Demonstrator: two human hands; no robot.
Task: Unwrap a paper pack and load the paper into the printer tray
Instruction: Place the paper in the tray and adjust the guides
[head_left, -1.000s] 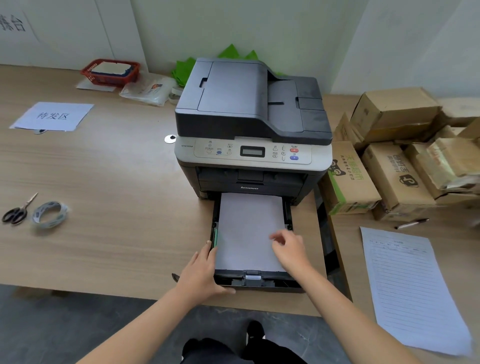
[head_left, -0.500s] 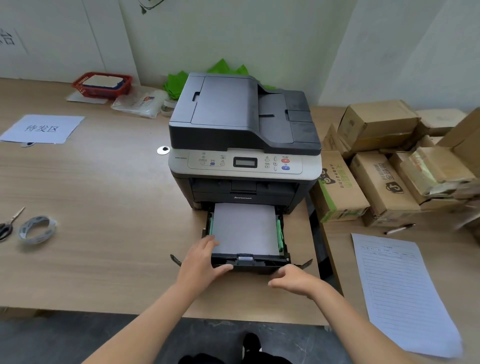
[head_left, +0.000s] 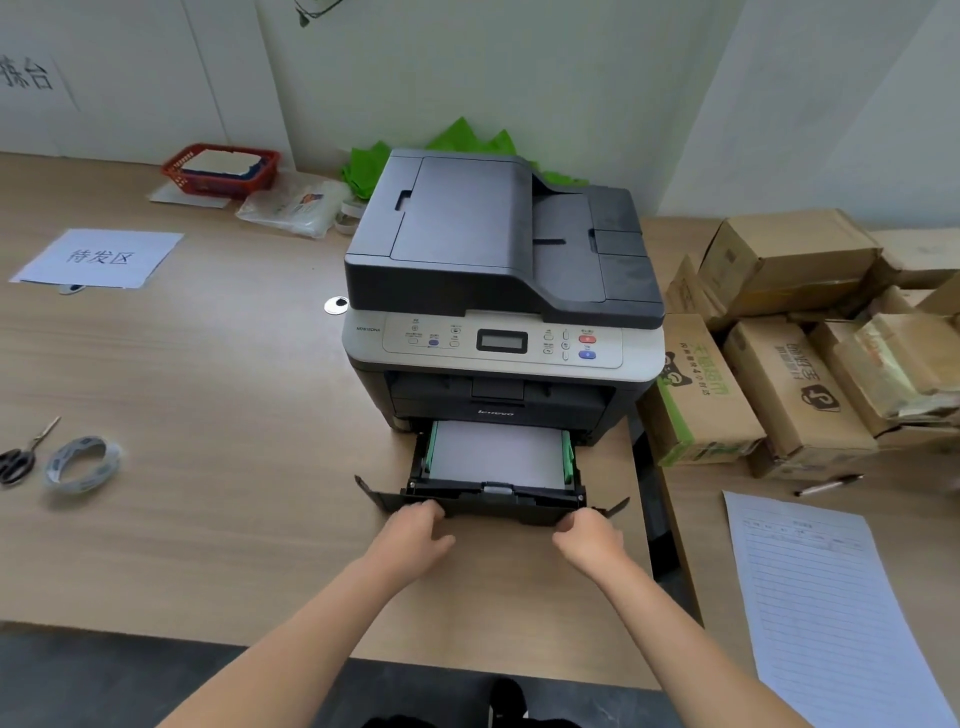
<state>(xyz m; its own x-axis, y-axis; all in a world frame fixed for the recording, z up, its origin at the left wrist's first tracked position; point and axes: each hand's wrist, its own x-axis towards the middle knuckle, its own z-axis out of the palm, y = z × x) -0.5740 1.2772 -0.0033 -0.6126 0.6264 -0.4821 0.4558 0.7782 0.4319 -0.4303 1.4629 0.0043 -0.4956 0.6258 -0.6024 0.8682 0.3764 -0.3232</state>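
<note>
A dark grey and white printer (head_left: 498, 270) stands on the wooden table (head_left: 208, 405). Its black paper tray (head_left: 488, 499) sticks partly out of the front, with a stack of white paper (head_left: 498, 452) lying flat between green guides. My left hand (head_left: 415, 535) presses on the left part of the tray's front panel. My right hand (head_left: 589, 538) presses on the right part. The fingers of both hands curl against the panel's front edge.
Scissors (head_left: 21, 457) and a tape roll (head_left: 83, 462) lie at the left. A printed sign sheet (head_left: 98, 257) and a red basket (head_left: 221, 169) sit further back. Cardboard boxes (head_left: 779, 353) crowd the right, with a pen (head_left: 826, 486) and a lined form (head_left: 826, 597) in front.
The tray has slid well back into the printer. My right hand left the paper and came to the tray's front; my left hand shifted from the tray's side to its front.
</note>
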